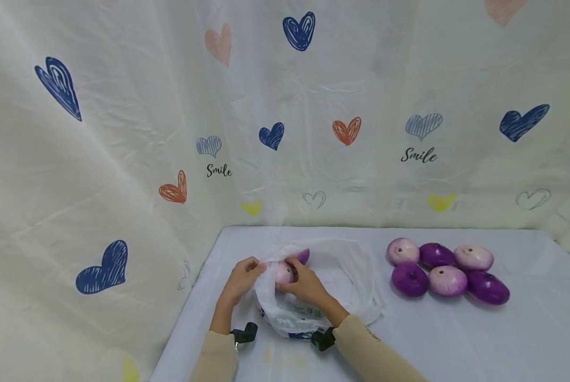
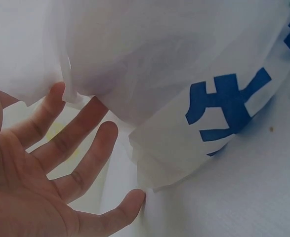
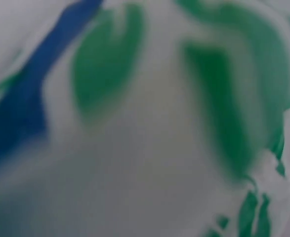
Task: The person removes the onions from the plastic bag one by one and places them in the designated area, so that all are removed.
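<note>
A white plastic bag (image 1: 365,284) lies with its mouth spread on the table. At its left rim my left hand (image 1: 239,278) pinches the plastic between thumb and forefinger. The left wrist view shows the other fingers (image 2: 93,163) loosely spread beside the bag's blue-printed side (image 2: 228,103). Inside the bag's left part, my right hand (image 1: 308,286) grips a pale pink-purple onion (image 1: 283,272). A dark purple onion (image 1: 304,257) shows just behind it, partly covered. Blurred plastic with green print (image 3: 214,94) fills the right wrist view, which hides the right hand.
To the right of the bag, several onions sit in two rows, among them a dark purple one (image 1: 410,279) and a pale one (image 1: 448,281). The white table (image 1: 542,339) backs onto a hanging sheet (image 1: 385,79) printed with hearts.
</note>
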A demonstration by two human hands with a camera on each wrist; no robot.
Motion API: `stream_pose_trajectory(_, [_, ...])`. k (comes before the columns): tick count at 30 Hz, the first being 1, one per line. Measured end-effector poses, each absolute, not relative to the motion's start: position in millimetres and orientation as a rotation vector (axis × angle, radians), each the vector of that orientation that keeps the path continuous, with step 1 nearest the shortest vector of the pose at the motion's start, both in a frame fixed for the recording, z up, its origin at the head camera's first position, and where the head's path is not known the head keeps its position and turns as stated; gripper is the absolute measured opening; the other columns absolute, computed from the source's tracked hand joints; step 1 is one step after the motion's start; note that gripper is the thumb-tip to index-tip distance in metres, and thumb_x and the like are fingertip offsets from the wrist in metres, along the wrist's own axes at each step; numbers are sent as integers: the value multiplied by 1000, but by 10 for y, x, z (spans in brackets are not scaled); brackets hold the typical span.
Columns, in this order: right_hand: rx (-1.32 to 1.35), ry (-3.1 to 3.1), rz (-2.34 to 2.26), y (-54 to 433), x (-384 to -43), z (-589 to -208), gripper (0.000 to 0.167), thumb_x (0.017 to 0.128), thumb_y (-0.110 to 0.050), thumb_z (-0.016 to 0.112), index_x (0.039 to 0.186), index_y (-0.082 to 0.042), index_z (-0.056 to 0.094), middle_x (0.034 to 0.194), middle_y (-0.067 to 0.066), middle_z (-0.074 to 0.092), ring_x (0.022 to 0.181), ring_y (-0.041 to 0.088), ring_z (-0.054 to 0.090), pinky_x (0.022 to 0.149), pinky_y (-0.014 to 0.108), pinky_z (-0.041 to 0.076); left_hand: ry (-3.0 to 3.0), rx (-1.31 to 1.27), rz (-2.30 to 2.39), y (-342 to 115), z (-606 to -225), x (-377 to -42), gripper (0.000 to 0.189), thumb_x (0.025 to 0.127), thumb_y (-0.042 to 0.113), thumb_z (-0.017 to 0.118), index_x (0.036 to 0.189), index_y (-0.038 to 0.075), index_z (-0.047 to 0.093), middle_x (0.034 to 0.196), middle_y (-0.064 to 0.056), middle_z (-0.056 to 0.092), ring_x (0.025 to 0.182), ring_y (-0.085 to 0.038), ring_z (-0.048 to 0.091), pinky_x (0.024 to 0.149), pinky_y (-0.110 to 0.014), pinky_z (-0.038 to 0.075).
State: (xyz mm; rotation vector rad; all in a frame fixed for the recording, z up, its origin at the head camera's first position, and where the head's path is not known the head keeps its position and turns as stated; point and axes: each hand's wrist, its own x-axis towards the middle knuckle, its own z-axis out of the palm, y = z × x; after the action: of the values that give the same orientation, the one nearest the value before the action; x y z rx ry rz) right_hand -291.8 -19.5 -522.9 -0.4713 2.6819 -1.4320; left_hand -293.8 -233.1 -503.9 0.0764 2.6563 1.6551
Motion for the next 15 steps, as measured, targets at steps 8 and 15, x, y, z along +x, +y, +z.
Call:
stream_pose_trajectory(8, [-507, 2707, -1413, -172, -2926, -5225, 77, 83, -39, 84, 147, -12, 51, 145, 13, 59, 127, 32, 60, 107, 54, 47, 2621, 81, 1704, -2311, -5026, -2922, 20, 100, 29, 65, 98, 9, 68, 95, -3, 69, 87, -18, 57, 77, -32, 46])
stream_pose_trajectory(15, [-508, 2707, -1402, -146, -2920, -5229, 77, 83, -38, 85, 147, -12, 51, 145, 13, 59, 126, 31, 60, 107, 53, 48, 2619, 87, 1707, -2312, -5030, -2925, 21, 100, 30, 65, 98, 8, 66, 94, -3, 66, 86, -19, 56, 77, -32, 45])
